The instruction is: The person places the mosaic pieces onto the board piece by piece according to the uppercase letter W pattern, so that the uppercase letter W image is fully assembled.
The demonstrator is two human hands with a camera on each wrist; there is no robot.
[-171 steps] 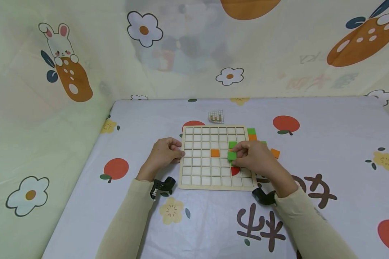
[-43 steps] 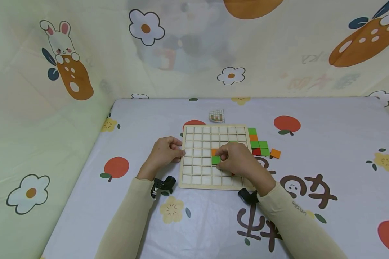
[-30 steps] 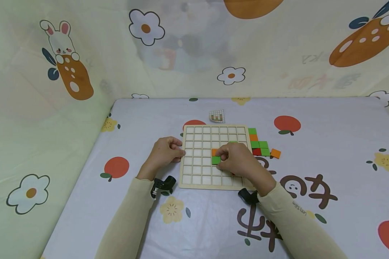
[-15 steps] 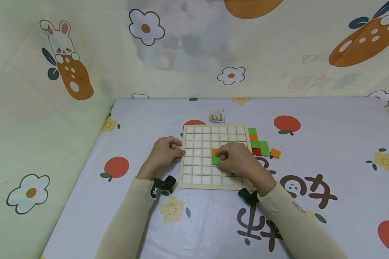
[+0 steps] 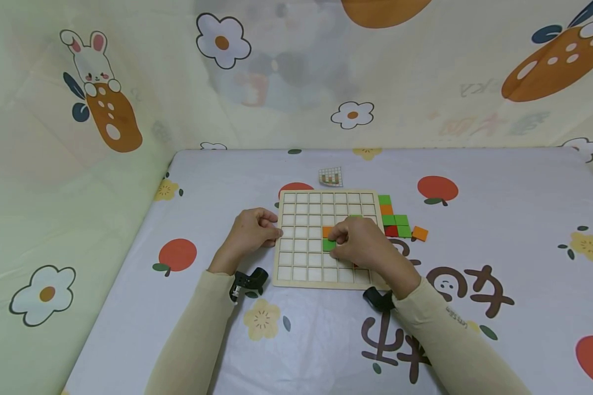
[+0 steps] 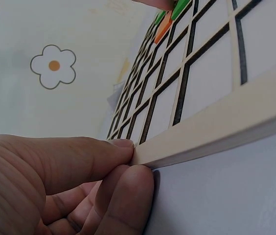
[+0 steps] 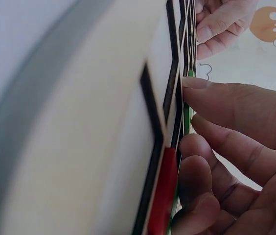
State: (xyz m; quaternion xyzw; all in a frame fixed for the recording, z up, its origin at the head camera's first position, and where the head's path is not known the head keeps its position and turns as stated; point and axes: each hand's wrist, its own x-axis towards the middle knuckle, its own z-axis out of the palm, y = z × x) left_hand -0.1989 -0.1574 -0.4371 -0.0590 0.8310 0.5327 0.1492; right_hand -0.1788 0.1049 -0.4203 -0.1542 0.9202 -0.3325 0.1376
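A wooden grid board [image 5: 321, 285] lies on the cloth-covered table. My left hand [image 5: 249, 230] pinches its left edge; the left wrist view shows the thumb on top of the rim [image 6: 216, 129] and a finger at its side. With thumb and index finger, my right hand [image 5: 365, 241] pinches a green square tile [image 5: 329, 244] at a cell in the middle of the grid. Directly behind that tile sits an orange tile [image 5: 328, 231], partly covered by the fingers. The right wrist view has a red piece [image 7: 163, 191] in a nearer cell, mostly hidden from the head view.
Along the board's right side lie several loose tiles, among them a green tile [image 5: 384, 199], an orange tile [image 5: 386, 209] and a red tile [image 5: 391, 231]. Another orange tile [image 5: 420, 234] lies farther right. Behind the board is a small grid-printed card [image 5: 330, 176].
Since the oldest frame, my right hand has carried the green tile left across the board to the spot in front of the orange tile. Both hands have stayed still over the last second.
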